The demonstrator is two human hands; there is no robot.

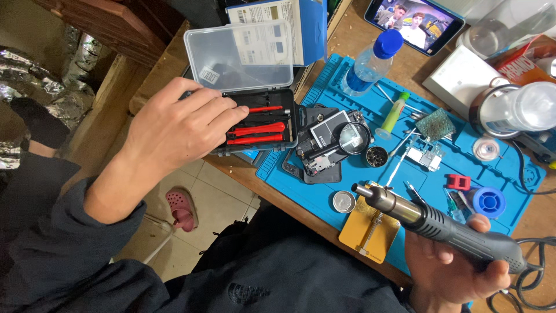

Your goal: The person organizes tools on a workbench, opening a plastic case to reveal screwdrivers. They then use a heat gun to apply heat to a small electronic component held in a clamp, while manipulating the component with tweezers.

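left hand (179, 124) fingers spread on tool case (255, 124) | right hand (457, 266) grips hot-air gun (440, 223)

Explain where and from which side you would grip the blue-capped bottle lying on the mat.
Grip the bottle around its clear middle, coming from above. It lies on its side on the mat, cap pointing away, so the round body offers two open flanks, likely steadier than the narrow cap.

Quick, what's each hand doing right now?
Left hand: open, fingers resting on the red-handled tools in the tool case, gripping nothing.
Right hand: closed around the hot air gun.
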